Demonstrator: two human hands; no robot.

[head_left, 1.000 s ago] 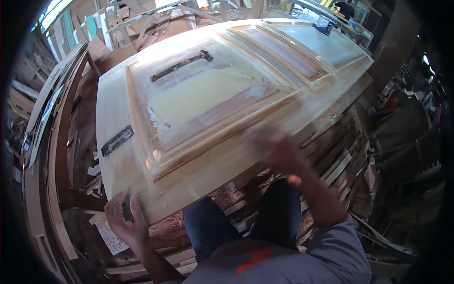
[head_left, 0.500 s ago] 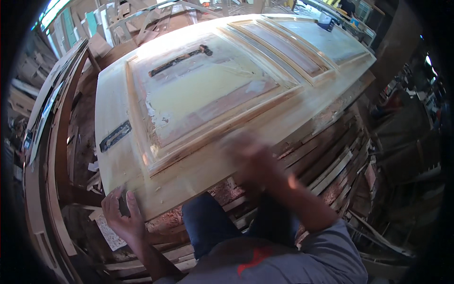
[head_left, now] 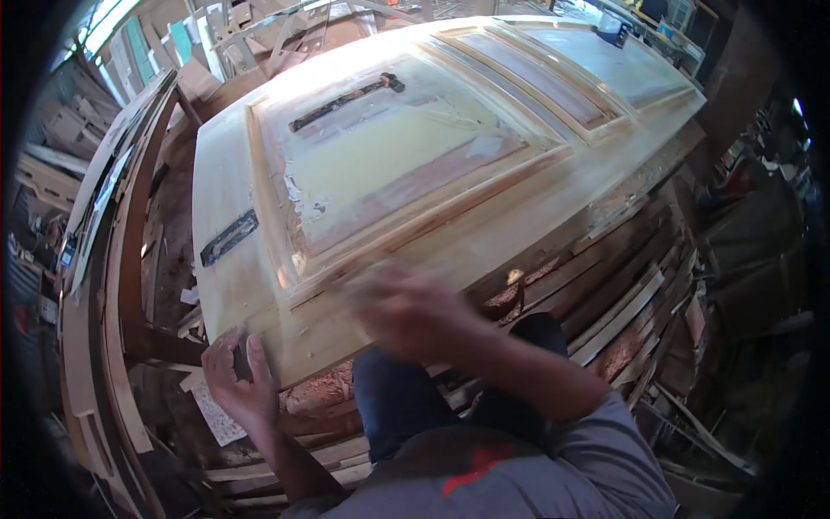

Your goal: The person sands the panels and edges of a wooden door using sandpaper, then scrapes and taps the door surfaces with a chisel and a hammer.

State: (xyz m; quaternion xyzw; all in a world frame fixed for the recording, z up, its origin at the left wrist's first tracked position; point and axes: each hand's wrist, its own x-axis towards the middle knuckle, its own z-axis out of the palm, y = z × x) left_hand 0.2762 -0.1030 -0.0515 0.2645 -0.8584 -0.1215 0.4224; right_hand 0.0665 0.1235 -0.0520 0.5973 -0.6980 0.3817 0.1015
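A pale wooden panelled door [head_left: 415, 259] lies flat before me, with raised mouldings round its recessed panels. Over its near rail is my right hand [head_left: 402, 307], smeared by motion. Its fingers are too blurred to show whether they hold anything. At the door's near left corner, my left hand [head_left: 242, 381] has its fingers curled and its thumb opposite. Something dark shows between them, too hidden to name. A hammer [head_left: 346, 102] with a dark, worn handle rests on the largest panel. Near the left edge lies a dark, flat, slotted strip [head_left: 230, 238].
Several wooden offcuts [head_left: 622, 311] and reddish shavings [head_left: 320, 389] lie below the door's near edge. A long wooden frame [head_left: 130, 259] stands along the left. A dark blue container [head_left: 612, 33] sits at the door's far right. Planks lean at the back left.
My right hand has swept left along the near rail, towards my left hand. The left hand stays at the corner. The whole view has shifted slightly.
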